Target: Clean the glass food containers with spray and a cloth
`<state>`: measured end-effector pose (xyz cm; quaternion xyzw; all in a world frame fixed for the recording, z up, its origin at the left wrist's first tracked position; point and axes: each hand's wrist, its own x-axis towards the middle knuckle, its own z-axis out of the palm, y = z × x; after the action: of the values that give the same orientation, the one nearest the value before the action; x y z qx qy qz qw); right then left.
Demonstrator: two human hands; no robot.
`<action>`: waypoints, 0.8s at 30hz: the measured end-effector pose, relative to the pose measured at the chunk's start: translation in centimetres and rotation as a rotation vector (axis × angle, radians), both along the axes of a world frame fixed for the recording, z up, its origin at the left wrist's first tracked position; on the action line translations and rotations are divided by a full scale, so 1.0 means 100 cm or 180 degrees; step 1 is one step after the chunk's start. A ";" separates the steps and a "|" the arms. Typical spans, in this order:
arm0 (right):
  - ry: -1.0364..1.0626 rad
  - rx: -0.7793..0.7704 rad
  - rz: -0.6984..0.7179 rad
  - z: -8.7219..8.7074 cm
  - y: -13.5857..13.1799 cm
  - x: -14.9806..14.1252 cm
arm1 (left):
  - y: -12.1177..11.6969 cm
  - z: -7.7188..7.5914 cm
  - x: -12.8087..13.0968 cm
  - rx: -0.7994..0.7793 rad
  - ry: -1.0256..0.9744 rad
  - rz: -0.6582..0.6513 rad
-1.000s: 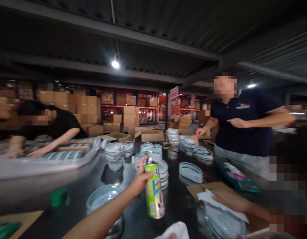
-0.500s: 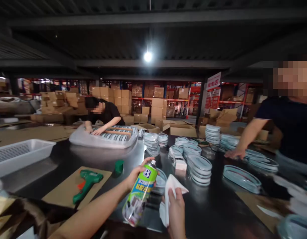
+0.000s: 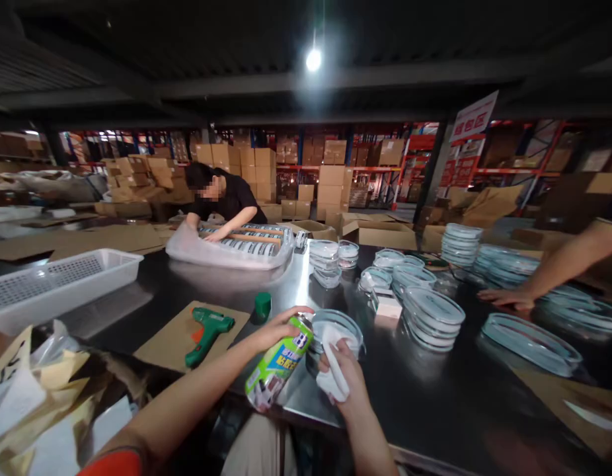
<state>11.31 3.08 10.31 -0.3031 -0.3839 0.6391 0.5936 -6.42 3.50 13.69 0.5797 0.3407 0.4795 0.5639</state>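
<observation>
The left hand [image 3: 281,328] has its fingers closed around a green spray can [image 3: 279,362], which tilts toward the right hand [image 3: 343,377]. Those fingers clamp a white cloth [image 3: 330,363] against a glass dish [image 3: 334,324] just past the can. Left of the fingers, a glue gun [image 3: 207,334] lies on cardboard [image 3: 160,344] near a green cap [image 3: 262,306]; to their right, stacked dishes [image 3: 432,317] sit on the steel table [image 3: 415,390].

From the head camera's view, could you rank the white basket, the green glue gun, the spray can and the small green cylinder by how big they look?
1. White plastic basket
2. Green glue gun and spray can: these look alike, and the can is nearer the camera, so I can't rank them.
3. Small green cylinder
</observation>
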 end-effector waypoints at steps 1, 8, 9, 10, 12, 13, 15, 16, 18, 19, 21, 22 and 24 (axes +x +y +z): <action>0.0010 -0.0099 0.0127 0.001 0.001 -0.002 | 0.002 -0.002 -0.004 0.0046 0.0167 0.0046; -0.0007 -0.0308 0.0779 0.008 -0.001 -0.002 | 0.012 -0.011 -0.009 0.0430 0.1152 0.0180; 0.0038 -0.0323 0.0811 0.006 0.002 -0.002 | 0.014 -0.012 -0.008 0.0493 0.1273 0.0181; 0.0085 -0.0336 0.0830 0.003 0.006 -0.003 | 0.016 -0.012 -0.006 0.0550 0.1391 0.0179; 0.0190 -0.0365 0.0856 -0.007 0.015 -0.005 | 0.020 -0.013 -0.003 0.0647 0.1626 0.0168; 0.0242 -0.0384 0.0870 -0.013 0.020 -0.007 | 0.022 -0.013 -0.002 0.0694 0.1737 0.0163; 0.0336 -0.0435 0.0907 -0.025 0.029 -0.009 | 0.025 -0.012 -0.001 0.0801 0.1931 0.0164; 0.0370 -0.0463 0.0929 -0.030 0.033 -0.010 | 0.026 -0.012 -0.001 0.0860 0.2011 0.0168; 0.0424 -0.0515 0.0967 -0.038 0.037 -0.012 | 0.029 -0.012 -0.001 0.0957 0.2150 0.0164; 0.0448 -0.0538 0.0985 -0.041 0.039 -0.013 | 0.030 -0.012 -0.001 0.0996 0.2211 0.0162; 0.0494 -0.0569 0.1021 -0.045 0.041 -0.014 | 0.031 -0.014 -0.002 0.1065 0.2313 0.0156; 0.0511 -0.0579 0.1038 -0.046 0.042 -0.015 | 0.032 -0.016 -0.003 0.1097 0.2354 0.0147; 0.0527 -0.0580 0.1069 -0.049 0.044 -0.017 | 0.032 -0.020 -0.005 0.1151 0.2406 0.0137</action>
<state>9.63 7.43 5.45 -0.2338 -0.3195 0.7839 0.4783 -6.88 6.74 11.67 0.7972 0.4460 0.2968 0.2781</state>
